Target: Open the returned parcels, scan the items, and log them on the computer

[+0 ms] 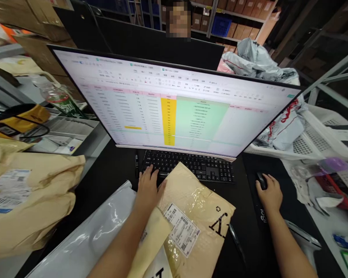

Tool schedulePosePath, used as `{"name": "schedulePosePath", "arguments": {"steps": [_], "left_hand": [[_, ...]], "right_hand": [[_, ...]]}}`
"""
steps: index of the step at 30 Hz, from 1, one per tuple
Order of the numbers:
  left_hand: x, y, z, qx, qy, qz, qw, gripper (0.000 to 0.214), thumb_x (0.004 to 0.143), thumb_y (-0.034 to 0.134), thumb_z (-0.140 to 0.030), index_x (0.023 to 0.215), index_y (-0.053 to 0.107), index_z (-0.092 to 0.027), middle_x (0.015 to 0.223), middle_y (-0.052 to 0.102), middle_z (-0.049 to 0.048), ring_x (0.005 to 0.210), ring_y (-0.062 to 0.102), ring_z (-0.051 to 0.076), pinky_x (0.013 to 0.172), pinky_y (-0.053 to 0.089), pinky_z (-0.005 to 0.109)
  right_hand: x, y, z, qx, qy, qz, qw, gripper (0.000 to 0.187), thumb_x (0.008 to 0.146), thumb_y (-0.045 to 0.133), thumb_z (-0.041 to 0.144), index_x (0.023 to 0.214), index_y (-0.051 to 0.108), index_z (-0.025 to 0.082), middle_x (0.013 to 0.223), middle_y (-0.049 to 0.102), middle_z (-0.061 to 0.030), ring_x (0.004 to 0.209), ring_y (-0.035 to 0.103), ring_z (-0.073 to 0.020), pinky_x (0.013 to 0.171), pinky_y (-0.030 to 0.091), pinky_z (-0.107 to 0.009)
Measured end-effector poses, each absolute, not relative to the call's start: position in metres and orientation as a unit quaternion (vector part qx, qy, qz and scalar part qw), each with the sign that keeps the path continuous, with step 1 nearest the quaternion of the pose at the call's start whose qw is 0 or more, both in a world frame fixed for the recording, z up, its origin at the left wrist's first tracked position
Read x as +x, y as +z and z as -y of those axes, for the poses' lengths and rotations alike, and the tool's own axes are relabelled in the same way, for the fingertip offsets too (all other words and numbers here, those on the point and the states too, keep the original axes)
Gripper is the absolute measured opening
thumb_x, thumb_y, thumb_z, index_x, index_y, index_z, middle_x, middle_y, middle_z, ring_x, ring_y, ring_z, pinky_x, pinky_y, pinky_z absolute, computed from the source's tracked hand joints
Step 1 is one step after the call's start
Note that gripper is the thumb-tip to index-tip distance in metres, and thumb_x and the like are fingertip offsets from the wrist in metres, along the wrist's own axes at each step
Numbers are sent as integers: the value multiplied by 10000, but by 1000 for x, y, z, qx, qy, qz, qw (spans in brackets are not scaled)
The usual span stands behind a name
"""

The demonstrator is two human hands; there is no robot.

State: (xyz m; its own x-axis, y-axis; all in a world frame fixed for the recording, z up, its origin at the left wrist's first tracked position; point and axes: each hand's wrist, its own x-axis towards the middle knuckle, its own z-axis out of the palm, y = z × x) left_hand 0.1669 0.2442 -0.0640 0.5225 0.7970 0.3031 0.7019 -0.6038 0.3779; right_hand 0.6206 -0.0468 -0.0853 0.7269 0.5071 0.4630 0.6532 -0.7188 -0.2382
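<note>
My left hand (148, 187) rests on the left end of the black keyboard (188, 164), fingers stretched and holding nothing. My right hand (271, 195) is wrapped over a black computer mouse (261, 180) on the dark mouse pad (287, 197). Between my arms lies a tan padded mailer (200, 197) with a white shipping label (181, 229); its top corner overlaps the keyboard. Other mailers are partly under my left forearm, among them a glossy grey-white plastic bag (95, 227). Behind the keyboard a wide monitor (197, 119) displays a spreadsheet with yellow and green columns.
At left are a labelled tan package (31, 200), a green-labelled bottle (62, 100) and a yellow-black item (20, 119). At right, a white basket (313, 139) holds plastic mailers. A pen (237, 243) and barcode scanner (303, 235) lie near my right arm. A person is beyond the monitor.
</note>
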Motion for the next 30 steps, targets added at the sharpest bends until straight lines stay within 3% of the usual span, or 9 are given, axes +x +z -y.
{"name": "schedulePosePath", "arguments": {"steps": [8, 30], "left_hand": [[164, -76, -253, 857, 247, -421, 163, 589, 1001, 354, -517, 1376, 540, -103, 1570, 393, 233, 1507, 314, 380, 1251, 209, 620], [166, -71, -252, 862, 250, -410, 162, 599, 1006, 316, -498, 1355, 566, -80, 1551, 413, 253, 1495, 325, 401, 1231, 250, 631]], "right_hand": [[611, -68, 36, -918, -173, 302, 190, 486, 909, 502, 424, 1277, 670, 156, 1370, 579, -177, 1213, 573, -307, 1022, 494, -461], [610, -68, 38, -913, -170, 316, 193, 470, 956, 460, 443, 1303, 656, 194, 1372, 553, -165, 1211, 553, -294, 1038, 471, -466]]}}
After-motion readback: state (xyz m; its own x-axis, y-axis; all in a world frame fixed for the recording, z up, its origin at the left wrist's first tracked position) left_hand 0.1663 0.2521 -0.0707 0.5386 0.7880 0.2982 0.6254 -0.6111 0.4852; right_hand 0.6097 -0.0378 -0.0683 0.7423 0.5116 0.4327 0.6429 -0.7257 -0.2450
